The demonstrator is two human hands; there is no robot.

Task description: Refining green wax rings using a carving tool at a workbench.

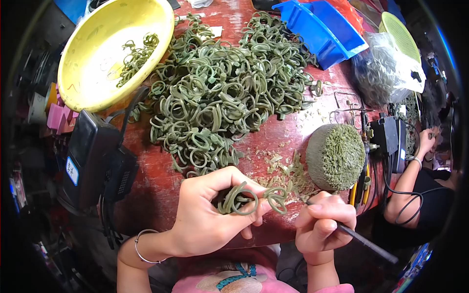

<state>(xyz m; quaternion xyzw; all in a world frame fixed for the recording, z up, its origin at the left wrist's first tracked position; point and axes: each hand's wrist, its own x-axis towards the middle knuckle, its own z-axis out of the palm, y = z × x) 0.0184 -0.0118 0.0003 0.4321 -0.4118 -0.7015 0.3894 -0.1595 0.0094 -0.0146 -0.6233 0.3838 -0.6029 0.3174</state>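
Several green rings (pixel 243 201) are gathered in my left hand (pixel 205 219), its fingers closed round them. One ring (pixel 276 199) sticks out past my left thumb and index fingertip, toward the right. My right hand (pixel 326 222) pinches a slim dark pen-like tool (pixel 367 240). Its back end slants down to the right, and its tip points toward the held ring, a short way apart. What the tip looks like is too small to tell. Beyond my hands, a large heap of similar green rings (pixel 215 93) covers the table's middle.
Green shavings (pixel 288 171) lie beside a round block (pixel 336 156) with a rough green top. A yellow basin (pixel 80 95) holds more rings at far left, near a black device (pixel 93 161). A blue bin (pixel 320 29) and plastic bag (pixel 383 73) stand far right. Another person's arm (pixel 408 183) is at right.
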